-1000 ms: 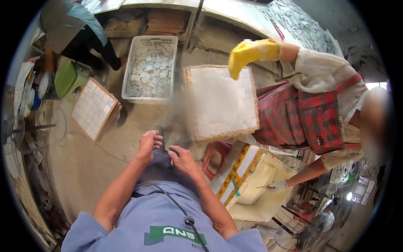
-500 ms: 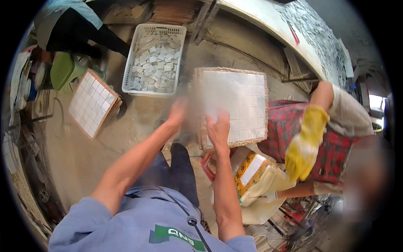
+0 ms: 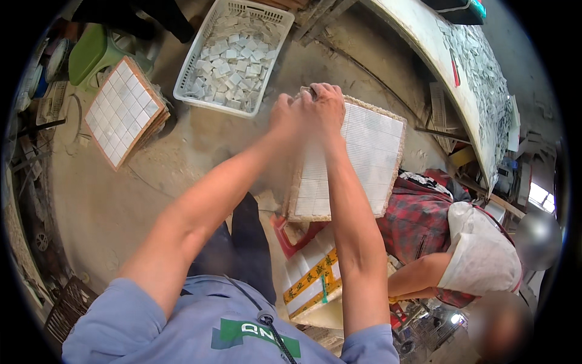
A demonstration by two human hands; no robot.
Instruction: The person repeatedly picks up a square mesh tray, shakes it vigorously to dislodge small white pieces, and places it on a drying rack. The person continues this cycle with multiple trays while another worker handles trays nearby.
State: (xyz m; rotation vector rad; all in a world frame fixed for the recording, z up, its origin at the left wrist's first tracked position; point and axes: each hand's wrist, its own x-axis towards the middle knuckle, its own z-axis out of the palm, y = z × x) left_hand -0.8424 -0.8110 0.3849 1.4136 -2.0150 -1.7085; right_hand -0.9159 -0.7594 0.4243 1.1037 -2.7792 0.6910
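- workpiece: stack of white-faced panels, right of centre, directly ahead of the operator. the top face carries fine parallel lines; the edges are rough and brown.
- support: the near edge overlaps the red stool in this view; whether the stool bears the load cannot be told.
- right hand: placed at the far left corner of the stack, fingers bent over the edge. how firmly it grips cannot be told.
- left hand: placed at the same corner, just beside the right hand, fingers curled. its lower part is blurred; whether it has hold of the panel or only touches it cannot be told.
- far side, left of the workpiece: white perforated basket containing loose pale tiles.
- left: tile-topped boards, stacked, white squares in a grid, beside the green stool.
- near side, below the workpiece: pale box with yellow printed tape.
- right: co-worker in a red-and-black checked garment and white sleeve, just beside the stack.
- far right: long worktable with scattered tile pieces.
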